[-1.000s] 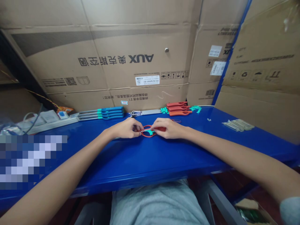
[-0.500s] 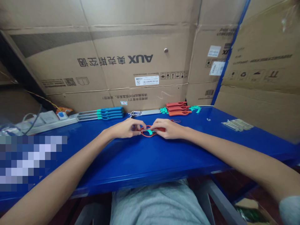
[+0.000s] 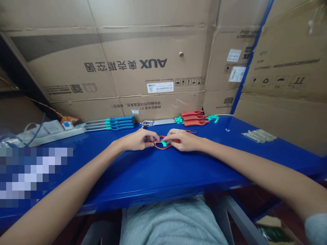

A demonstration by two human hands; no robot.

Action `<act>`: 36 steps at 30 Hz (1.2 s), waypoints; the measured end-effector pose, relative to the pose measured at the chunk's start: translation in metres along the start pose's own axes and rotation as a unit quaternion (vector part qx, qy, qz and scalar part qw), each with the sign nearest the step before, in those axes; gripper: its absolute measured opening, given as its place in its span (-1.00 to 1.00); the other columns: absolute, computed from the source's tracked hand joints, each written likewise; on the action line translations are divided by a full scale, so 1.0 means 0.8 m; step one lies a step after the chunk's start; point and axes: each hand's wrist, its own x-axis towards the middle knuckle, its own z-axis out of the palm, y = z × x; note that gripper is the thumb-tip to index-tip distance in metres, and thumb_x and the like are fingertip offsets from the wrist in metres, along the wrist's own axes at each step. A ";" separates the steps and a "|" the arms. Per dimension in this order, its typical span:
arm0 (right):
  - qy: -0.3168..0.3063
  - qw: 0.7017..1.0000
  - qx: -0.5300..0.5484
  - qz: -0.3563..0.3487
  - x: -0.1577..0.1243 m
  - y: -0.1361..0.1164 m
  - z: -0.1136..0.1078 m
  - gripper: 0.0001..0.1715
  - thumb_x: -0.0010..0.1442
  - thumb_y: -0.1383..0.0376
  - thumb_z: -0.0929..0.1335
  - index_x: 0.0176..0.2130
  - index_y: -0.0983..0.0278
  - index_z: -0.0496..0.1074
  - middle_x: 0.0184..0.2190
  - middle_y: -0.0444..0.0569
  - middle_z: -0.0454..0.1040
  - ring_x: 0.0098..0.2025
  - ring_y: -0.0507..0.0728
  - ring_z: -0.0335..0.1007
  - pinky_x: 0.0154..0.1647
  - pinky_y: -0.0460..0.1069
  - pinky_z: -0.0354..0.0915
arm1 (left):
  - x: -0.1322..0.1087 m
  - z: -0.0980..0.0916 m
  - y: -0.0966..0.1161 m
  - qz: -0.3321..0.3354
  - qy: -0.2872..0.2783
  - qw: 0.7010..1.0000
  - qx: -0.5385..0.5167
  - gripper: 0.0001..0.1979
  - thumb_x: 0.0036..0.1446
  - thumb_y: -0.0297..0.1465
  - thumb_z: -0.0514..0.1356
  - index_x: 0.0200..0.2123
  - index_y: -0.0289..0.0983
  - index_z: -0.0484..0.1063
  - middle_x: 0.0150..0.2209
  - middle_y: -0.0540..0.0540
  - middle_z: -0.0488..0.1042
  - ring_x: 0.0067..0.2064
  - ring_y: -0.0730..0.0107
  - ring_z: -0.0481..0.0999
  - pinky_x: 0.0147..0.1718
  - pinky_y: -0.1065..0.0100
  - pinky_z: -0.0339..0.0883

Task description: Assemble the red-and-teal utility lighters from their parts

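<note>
Both my hands meet at the middle of the blue table (image 3: 163, 173). My left hand (image 3: 138, 140) is closed, its fingertips pinching the left end of a small red tool with a teal part (image 3: 161, 144). My right hand (image 3: 182, 140) is closed too and grips the tool's red handle from the right. The tool lies low over the table between the two hands, mostly hidden by my fingers.
Along the back edge lie a stack of blue and teal handled tools (image 3: 114, 123), a bundle of metal parts (image 3: 157, 122) and red handled tools (image 3: 194, 118). Pale strips (image 3: 258, 135) lie at the right. Cardboard boxes (image 3: 153, 64) wall the back. Cables and a power strip (image 3: 48, 131) sit left.
Both hands stay together on the red tool; they have shifted very slightly away from me. Nothing else has moved.
</note>
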 end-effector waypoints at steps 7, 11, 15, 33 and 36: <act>-0.005 1.000 0.003 0.001 0.000 -0.001 -0.002 -0.66 0.26 0.41 0.25 -0.04 0.29 0.51 -0.16 0.10 0.47 -0.16 0.13 0.42 -0.08 0.06 0.35 | -0.001 0.000 -0.001 0.006 -0.001 1.000 0.002 -0.74 0.13 -0.38 0.16 -0.11 -0.30 0.50 -0.24 -0.12 0.57 -0.28 0.37 0.50 -0.33 0.44 0.33; 0.017 1.000 0.018 -0.002 0.000 -0.002 -0.001 -0.74 0.26 0.38 0.26 -0.11 0.31 0.48 -0.20 0.08 0.49 -0.19 0.12 0.42 -0.11 0.04 0.34 | -0.001 0.001 -0.001 0.012 0.000 1.000 0.002 -0.73 0.14 -0.39 0.16 -0.10 -0.30 0.51 -0.25 -0.12 0.58 -0.28 0.37 0.51 -0.32 0.44 0.34; 0.028 0.999 0.017 0.005 0.001 -0.003 0.000 -0.83 0.24 0.35 0.27 -0.23 0.31 0.45 -0.28 0.04 0.49 -0.26 0.10 0.40 -0.19 0.01 0.33 | -0.001 0.001 -0.001 0.008 0.001 1.000 0.004 -0.72 0.14 -0.38 0.17 -0.09 -0.30 0.52 -0.24 -0.12 0.59 -0.27 0.35 0.52 -0.31 0.44 0.35; -0.032 0.998 -0.015 -0.050 0.002 0.002 -0.018 -0.77 0.25 0.43 0.25 -0.20 0.38 0.50 -0.27 0.12 0.52 -0.24 0.12 0.42 -0.20 0.01 0.35 | -0.002 -0.003 0.008 0.006 0.011 1.000 0.015 -0.69 0.12 -0.43 0.20 -0.05 -0.26 0.55 -0.12 -0.09 0.61 -0.18 0.30 0.58 -0.23 0.41 0.40; -0.029 0.997 -0.029 -0.062 0.002 0.004 -0.017 -0.75 0.30 0.41 0.23 -0.20 0.37 0.50 -0.29 0.11 0.52 -0.24 0.12 0.41 -0.21 0.01 0.35 | -0.002 -0.004 0.009 0.002 0.012 1.000 0.014 -0.68 0.12 -0.43 0.21 -0.04 -0.26 0.55 -0.12 -0.10 0.61 -0.18 0.28 0.59 -0.23 0.39 0.40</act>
